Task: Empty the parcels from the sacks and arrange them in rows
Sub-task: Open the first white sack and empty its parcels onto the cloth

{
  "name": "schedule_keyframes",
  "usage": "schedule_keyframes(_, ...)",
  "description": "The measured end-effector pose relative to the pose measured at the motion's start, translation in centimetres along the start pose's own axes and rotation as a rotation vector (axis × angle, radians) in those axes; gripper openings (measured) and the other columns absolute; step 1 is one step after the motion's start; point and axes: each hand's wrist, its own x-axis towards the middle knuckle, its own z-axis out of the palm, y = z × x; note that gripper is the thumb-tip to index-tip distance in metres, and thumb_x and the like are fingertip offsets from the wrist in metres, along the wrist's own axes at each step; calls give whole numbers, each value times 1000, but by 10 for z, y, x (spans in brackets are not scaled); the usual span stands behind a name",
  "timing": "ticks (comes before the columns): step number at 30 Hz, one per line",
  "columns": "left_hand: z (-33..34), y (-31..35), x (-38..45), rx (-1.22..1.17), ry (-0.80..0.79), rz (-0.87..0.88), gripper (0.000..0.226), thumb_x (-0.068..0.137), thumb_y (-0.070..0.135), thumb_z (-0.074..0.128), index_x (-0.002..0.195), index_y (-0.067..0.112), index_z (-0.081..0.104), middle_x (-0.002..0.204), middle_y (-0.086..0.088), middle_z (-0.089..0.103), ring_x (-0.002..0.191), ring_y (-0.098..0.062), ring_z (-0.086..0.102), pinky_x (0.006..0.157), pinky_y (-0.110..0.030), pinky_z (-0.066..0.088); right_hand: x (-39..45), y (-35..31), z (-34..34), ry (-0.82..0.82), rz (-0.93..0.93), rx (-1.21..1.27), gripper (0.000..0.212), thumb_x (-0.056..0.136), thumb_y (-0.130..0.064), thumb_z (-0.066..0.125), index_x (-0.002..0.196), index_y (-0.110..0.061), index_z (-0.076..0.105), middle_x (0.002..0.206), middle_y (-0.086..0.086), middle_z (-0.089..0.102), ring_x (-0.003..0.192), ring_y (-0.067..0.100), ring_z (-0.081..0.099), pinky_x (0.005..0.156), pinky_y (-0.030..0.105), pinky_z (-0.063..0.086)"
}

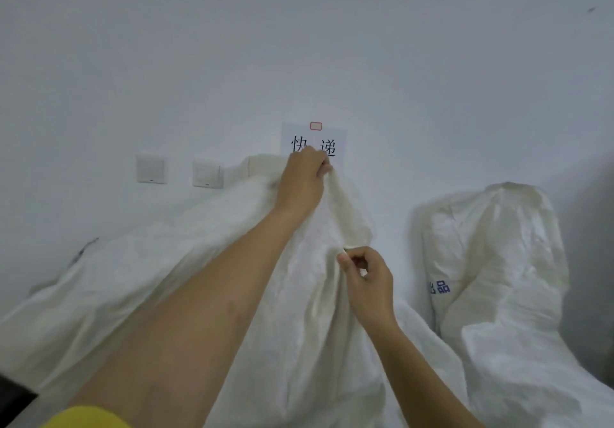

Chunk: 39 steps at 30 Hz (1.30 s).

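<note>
The big white sack (232, 261) fills the middle and lower left of the view, its cloth slumped in folds and pulled up into a peak where the left hand (302, 178) grips it; the fingers (320, 161) there are curled tight round a bunch of the fabric at its highest point. Just below and to the right of that grip, the right hand (365, 278) is closed in a pinch, thumb against forefinger, at a fold of the same sack — whether it holds a tie, a thread or only the cloth is too small to tell. No parcels show; by my reading the mouth is not yet open and the emptying has not begun. The cloth looks like thin woven plastic: light, soft, rather slippery, with no stiffness of its own, so a gathered fistful should hold better than a flat pinch, and the weight will sit low in the hidden contents. To the right of the right hand, a little apart, a second sack (491, 261) stands upright with blue print on its side. Behind the left fingers, on the white wall (299, 45), a paper sign (329, 143) is partly covered by the knuckles — two light switches (151, 169) lie further left.
</note>
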Motion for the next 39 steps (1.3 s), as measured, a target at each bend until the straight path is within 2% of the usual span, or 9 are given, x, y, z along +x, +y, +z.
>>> schedule_keyframes(4, 52, 12, -73, 102, -208, 104, 16, 94, 7, 51, 88, 5, 65, 89, -15, 60, 87, -35, 56, 99, -44, 29, -28, 54, -31, -190, 184, -285, 14, 90, -28, 66, 82, -17, 62, 80, -9, 63, 74, 5, 60, 62, 12, 42)
schedule_keyframes(8, 97, 8, -160, 212, -336, 51, 13, 90, 5, 55, 90, 10, 66, 89, -7, 61, 85, -29, 57, 114, -48, 13, -41, 92, -74, -240, 183, -404, 19, 87, -32, 68, 98, -22, 56, 100, -10, 57, 90, 10, 59, 77, 29, 52)
schedule_keyframes(14, 120, 41, -201, 223, -367, 150, 23, 86, 7, 45, 87, 13, 67, 82, -3, 59, 81, -26, 59, 115, -41, 10, -17, 103, -106, -464, 27, -548, 90, 77, -33, 79, 149, -26, 26, 151, 1, 21, 140, 20, 21, 107, 31, 29)
schedule_keyframes(18, 121, 50, -214, 263, -350, 202, 29, 81, 14, 38, 77, 15, 66, 71, 0, 58, 65, -22, 60, 105, -40, 21, -4, 110, -103, -558, 38, -414, 33, 84, -19, 70, 109, -35, 54, 113, -11, 55, 112, 19, 57, 88, 26, 47)
schedule_keyframes(21, 118, 49, -221, 320, -326, 195, 15, 74, 3, 63, 84, 14, 66, 77, -2, 59, 72, -24, 62, 107, -38, 19, -3, 114, -101, -557, 14, -535, 19, 88, -24, 64, 106, -24, 57, 103, -6, 52, 93, 19, 60, 77, 33, 49)
schedule_keyframes(24, 106, 51, -232, 473, -326, 53, 49, 53, 3, 79, 98, 18, 67, 91, -1, 60, 86, -24, 61, 103, -39, 24, -3, 118, -102, -564, 48, -537, 24, 86, -33, 67, 106, -25, 56, 105, -8, 49, 92, 17, 56, 75, 34, 45)
schedule_keyframes(29, 76, 44, -245, 731, -296, -168, 55, 54, 36, 90, 101, 18, 67, 103, -7, 61, 94, -30, 60, 97, -53, 41, 4, 136, -108, -609, 153, -567, 40, 87, -43, 67, 116, -21, 52, 119, -1, 48, 102, 23, 54, 81, 35, 43)
schedule_keyframes(33, 63, 48, -247, 767, -402, -425, 62, 82, 60, 58, 128, 19, 49, 129, -7, 46, 123, -31, 40, 111, -53, 16, 4, 144, -108, -609, 205, -581, 51, 87, -47, 64, 128, -20, 48, 131, 4, 43, 115, 27, 51, 89, 39, 44)
schedule_keyframes(39, 67, 37, -245, 651, -519, -508, 57, 89, 62, 43, 133, 27, 49, 129, 0, 51, 124, -26, 42, 112, -48, 18, 18, 133, -99, -688, 340, -528, 58, 82, -41, 63, 133, -19, 48, 137, 11, 43, 125, 34, 44, 104, 45, 40)
